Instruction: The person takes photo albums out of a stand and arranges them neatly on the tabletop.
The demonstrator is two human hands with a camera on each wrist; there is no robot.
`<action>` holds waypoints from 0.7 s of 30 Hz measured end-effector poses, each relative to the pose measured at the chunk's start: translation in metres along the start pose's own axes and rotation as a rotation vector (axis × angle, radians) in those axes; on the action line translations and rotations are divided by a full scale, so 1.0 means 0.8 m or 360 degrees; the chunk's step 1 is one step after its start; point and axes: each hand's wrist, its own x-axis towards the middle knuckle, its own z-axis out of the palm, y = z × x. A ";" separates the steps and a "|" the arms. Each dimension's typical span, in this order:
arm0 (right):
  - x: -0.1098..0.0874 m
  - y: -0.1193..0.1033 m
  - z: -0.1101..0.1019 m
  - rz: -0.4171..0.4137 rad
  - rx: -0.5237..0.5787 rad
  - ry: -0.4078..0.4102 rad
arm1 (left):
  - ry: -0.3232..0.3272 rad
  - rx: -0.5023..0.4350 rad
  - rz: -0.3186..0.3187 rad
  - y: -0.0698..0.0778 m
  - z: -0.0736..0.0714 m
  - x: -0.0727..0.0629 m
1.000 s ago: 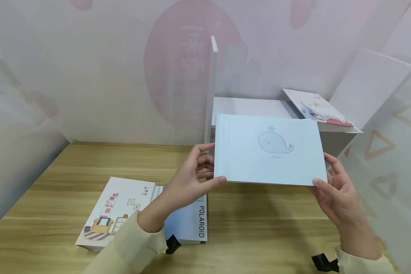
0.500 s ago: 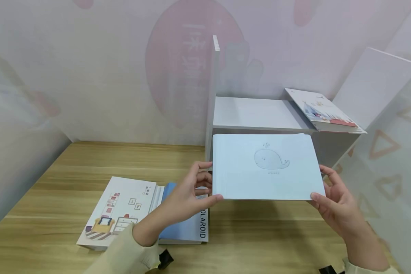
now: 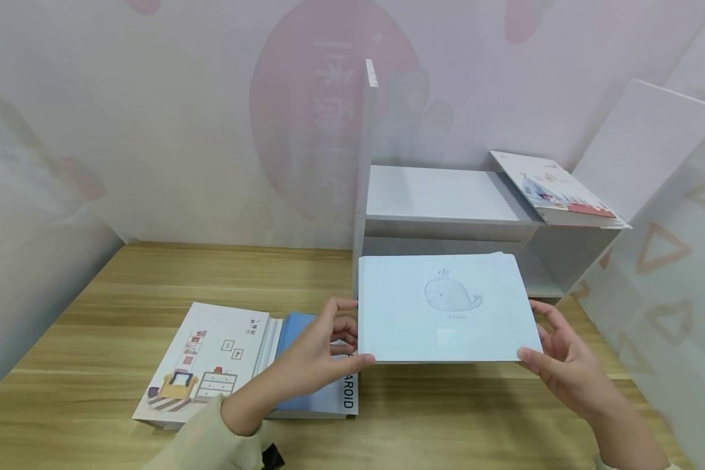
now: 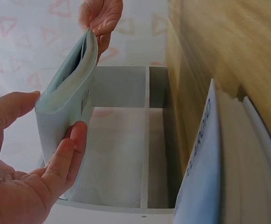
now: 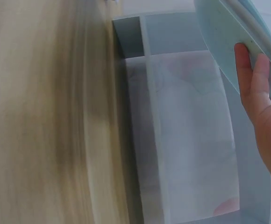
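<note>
A thin pale-blue book (image 3: 440,333) with a whale drawing on its cover is held flat above the table, in front of the white shelf. My left hand (image 3: 314,356) grips its left end, thumb on top and fingers beneath; in the left wrist view a barcode shows on its underside, beside the fingertips (image 4: 79,133). At the opposite end my right hand (image 3: 572,365) pinches the near right corner, thumb above. In the right wrist view two of that hand's fingers (image 5: 259,77) press against the book's underside (image 5: 224,37).
The white shelf (image 3: 446,219) has a tall left panel and an open lower compartment behind the book. A picture book (image 3: 558,189) lies on its top right. On the wooden table (image 3: 106,313), a white illustrated book (image 3: 205,365) and a blue Polaroid book (image 3: 314,401) lie at left.
Both hands have brought the whale book down and toward me, slightly leftward, uncovering more of the shelf's lower compartment. The books on the table and shelf stay put.
</note>
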 end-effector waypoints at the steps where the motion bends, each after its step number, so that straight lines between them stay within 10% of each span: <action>1: -0.001 0.001 0.000 0.0014 -0.0013 0.0002 | -0.0005 -0.0002 -0.0002 -0.001 0.000 -0.001; 21: -0.015 0.014 0.005 0.0238 -0.0139 0.0058 | -0.0083 0.0004 -0.0134 -0.024 0.012 -0.015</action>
